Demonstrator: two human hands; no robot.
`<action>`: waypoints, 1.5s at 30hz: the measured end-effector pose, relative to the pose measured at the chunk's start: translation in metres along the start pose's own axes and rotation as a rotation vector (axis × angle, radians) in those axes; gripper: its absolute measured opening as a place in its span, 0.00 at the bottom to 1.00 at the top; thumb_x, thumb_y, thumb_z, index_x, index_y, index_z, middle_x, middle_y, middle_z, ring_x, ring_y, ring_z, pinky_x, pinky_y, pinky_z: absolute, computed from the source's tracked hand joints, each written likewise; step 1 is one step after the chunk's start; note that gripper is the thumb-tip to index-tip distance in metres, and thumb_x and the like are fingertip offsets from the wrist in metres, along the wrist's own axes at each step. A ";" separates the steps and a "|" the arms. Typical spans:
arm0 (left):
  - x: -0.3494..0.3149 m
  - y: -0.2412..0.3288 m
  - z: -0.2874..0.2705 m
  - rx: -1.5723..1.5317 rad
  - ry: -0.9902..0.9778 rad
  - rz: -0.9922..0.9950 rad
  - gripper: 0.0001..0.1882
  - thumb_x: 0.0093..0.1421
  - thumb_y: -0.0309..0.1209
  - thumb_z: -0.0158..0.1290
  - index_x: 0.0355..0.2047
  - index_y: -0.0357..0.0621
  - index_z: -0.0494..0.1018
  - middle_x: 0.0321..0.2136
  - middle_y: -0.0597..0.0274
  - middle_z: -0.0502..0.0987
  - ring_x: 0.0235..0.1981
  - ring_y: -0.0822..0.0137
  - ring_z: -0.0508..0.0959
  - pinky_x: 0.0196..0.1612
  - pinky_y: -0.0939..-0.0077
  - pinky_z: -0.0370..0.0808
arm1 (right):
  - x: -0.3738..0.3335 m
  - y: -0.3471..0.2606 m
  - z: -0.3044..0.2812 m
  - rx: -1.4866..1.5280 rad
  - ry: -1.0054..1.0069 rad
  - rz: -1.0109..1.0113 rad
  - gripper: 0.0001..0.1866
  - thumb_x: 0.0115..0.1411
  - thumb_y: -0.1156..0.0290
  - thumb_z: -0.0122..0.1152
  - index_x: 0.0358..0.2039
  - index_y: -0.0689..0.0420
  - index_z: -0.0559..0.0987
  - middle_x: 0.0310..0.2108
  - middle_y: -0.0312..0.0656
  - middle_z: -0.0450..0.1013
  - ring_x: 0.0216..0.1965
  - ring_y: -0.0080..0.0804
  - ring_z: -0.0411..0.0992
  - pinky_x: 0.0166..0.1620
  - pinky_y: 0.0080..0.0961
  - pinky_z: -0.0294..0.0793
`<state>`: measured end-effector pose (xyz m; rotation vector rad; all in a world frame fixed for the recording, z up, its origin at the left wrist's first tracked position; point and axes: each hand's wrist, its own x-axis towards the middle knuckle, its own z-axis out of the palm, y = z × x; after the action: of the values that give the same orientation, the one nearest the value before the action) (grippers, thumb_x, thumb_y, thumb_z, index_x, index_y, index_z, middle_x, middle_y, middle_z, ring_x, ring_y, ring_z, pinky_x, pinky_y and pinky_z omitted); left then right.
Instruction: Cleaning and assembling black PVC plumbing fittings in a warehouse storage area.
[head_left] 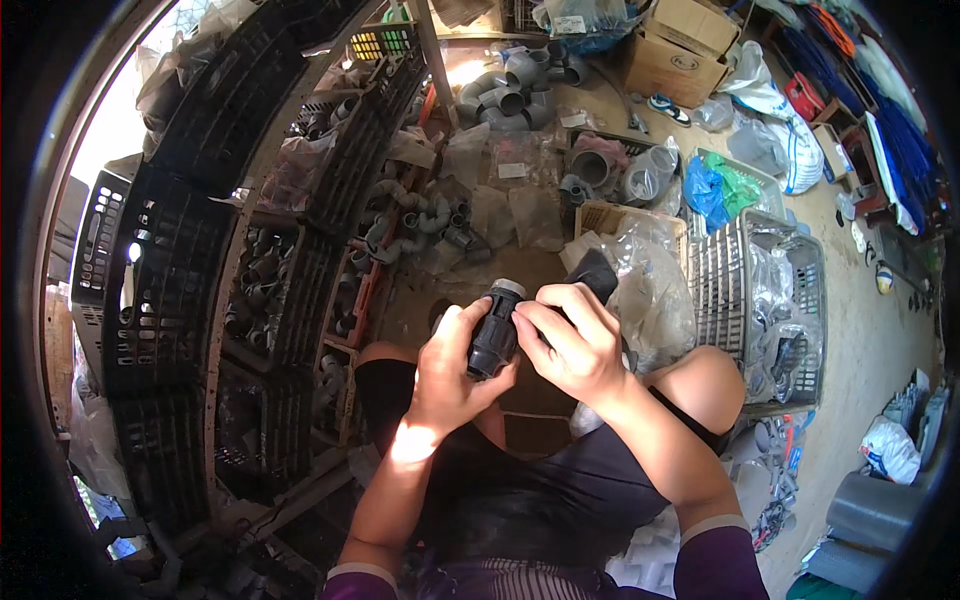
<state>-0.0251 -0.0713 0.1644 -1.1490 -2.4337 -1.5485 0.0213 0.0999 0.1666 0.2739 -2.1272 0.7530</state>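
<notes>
In front of my lap, my left hand [447, 365] is wrapped round a black plastic pipe fitting [492, 340] with ribbed sides and a grey upper end. The fitting stands tilted, its wider black end down by my palm. My right hand [575, 335] is closed at the fitting's right side, thumb and fingertips pinched together against it. What those fingertips grip, if anything, is hidden. Just beyond the right knuckles shows a dark, cloth-like piece [597, 272]; I cannot tell whether it is in that hand.
Racks of black crates [160, 290] with fittings line the left side. Grey pipe elbows [515, 95] lie ahead, near a cardboard box [678, 55]. At my right stand a crate of bagged parts [785, 320] and a clear plastic bag [650, 285]. Grey rolls [875, 515] lie far right.
</notes>
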 end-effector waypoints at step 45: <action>-0.031 -0.006 0.021 0.133 0.158 -0.187 0.32 0.47 0.25 0.67 0.52 0.37 0.69 0.40 0.52 0.79 0.38 0.63 0.81 0.42 0.71 0.77 | -0.035 0.003 0.018 0.361 -0.072 0.816 0.12 0.51 0.78 0.59 0.37 0.59 0.70 0.29 0.47 0.74 0.32 0.29 0.75 0.36 0.26 0.73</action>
<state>0.0013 -0.0732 0.1369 -0.7669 -2.5519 -1.4332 0.0298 0.0892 0.1294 -0.4239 -2.1399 1.6142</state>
